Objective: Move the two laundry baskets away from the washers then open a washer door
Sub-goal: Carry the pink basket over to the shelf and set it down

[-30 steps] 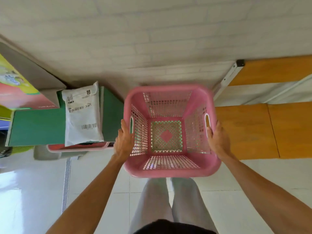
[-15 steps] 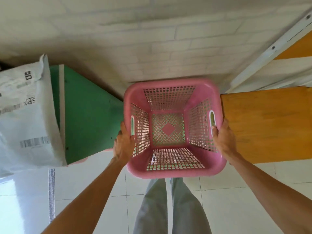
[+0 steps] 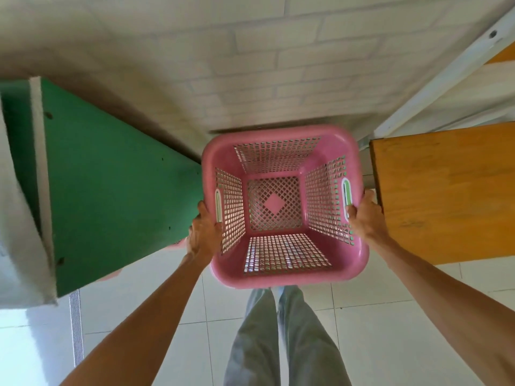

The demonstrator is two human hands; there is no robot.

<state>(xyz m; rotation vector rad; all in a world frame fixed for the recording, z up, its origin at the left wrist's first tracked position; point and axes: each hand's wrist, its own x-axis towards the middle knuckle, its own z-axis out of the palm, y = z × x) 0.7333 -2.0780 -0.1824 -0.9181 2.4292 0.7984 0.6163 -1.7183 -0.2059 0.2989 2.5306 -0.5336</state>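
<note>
A pink plastic laundry basket (image 3: 281, 278) with perforated walls is in front of me, empty, low between a green board and a wooden surface. My left hand (image 3: 203, 232) grips its left rim beside the slotted handle. My right hand (image 3: 363, 215) grips the right rim at the other handle. A bit of a second pink object (image 3: 178, 243) peeks out under the green board. No washer is in view.
A green board (image 3: 111, 196) with a white parcel bag (image 3: 16, 218) on it stands at the left. An orange wooden surface (image 3: 446, 190) and a white metal frame (image 3: 446, 68) are at the right. A white brick wall (image 3: 250, 65) is ahead; white floor tiles (image 3: 376, 330) and my legs below.
The basket has moved lower and closer to the wall, into the gap between the green board and the wooden surface. My view has closed in on it; both hands keep their grip.
</note>
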